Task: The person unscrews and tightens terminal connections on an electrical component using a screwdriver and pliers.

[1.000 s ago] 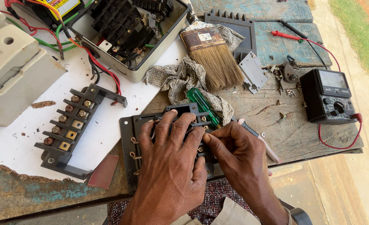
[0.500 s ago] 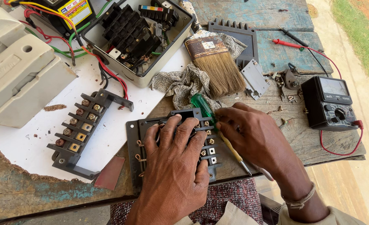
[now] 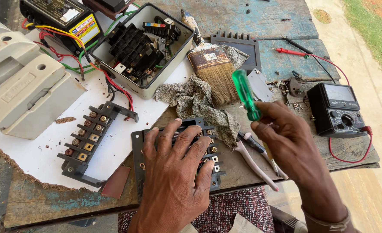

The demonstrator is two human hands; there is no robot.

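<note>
Left hand is lying flat with the fingers spread out, palm down right on top of a black terminal block at the near edge of the wooden table. It's covering most of the block, so only the frame and a few brass screws peek out on the right side. Right hand is up off the table, closed around a green-handled screwdriver, thumb and fingers pinching the lower part of the handle so the green end sticks up and leans a bit to the left. Can't see the blade, the hand hides it.

Just under the right hand there's a pair of pliers with pale grips lying on the wood. A crumpled rag sits just behind the block, touching its far corner, and a paintbrush rests partly on the rag. To the left, on a white sheet, lies a second terminal strip with a row of screws, well apart from the hands. Behind that is an open grey box full of black parts with red wires running out of it. Off to the right, a black analog multimeter sits near the table edge, its red lead looping round it.
</note>
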